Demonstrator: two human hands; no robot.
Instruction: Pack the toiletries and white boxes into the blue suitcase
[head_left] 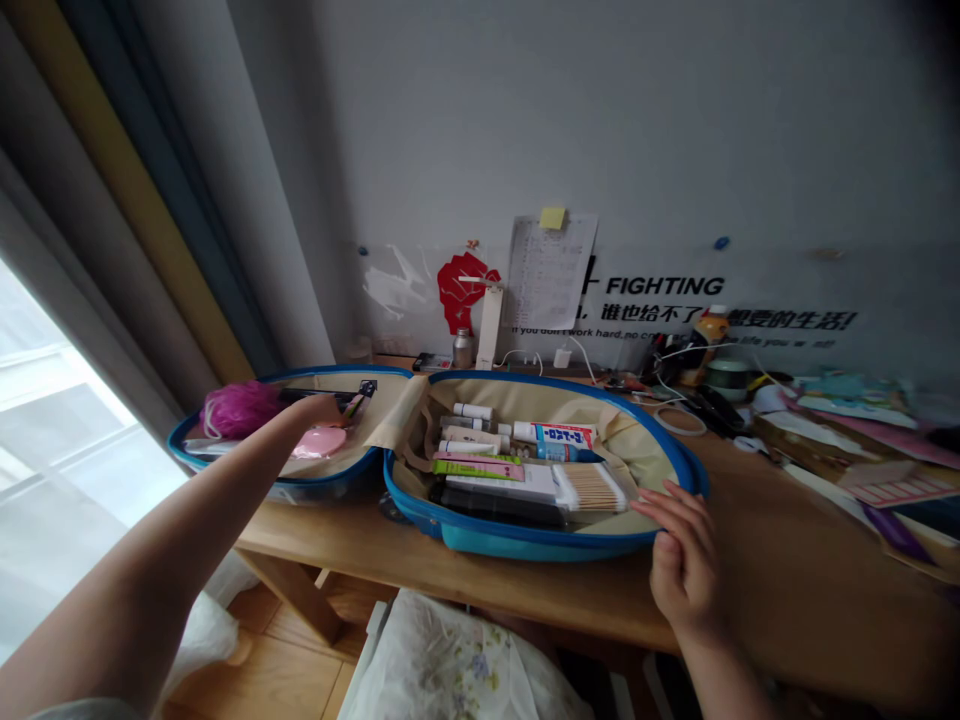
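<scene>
An opened blue suitcase point(544, 545) with beige lining lies with its two halves side by side. My left hand point(322, 408) reaches into the left half, fingers closed at a small dark-and-coloured item point(357, 402) that I cannot make out. Near it are a purple mesh bath puff point(241, 408) and a pink round object point(321, 442). My right hand point(686, 550) grips the right half's rim, fingers inside and thumb outside. Beside those fingers is a pack of cotton swabs point(592, 487). A toothpaste tube point(559, 434), a blue bottle point(559, 453), a green packet point(480, 466) and several white-capped tubes lie there too.
The suitcase rests on a wooden table point(757, 540). Behind it stand a small metallic bottle point(463, 348), a white upright lamp point(490, 325) and a charger point(562, 356) with cables. Papers and clutter cover the right side. A chair with a floral cloth point(465, 660) stands in front.
</scene>
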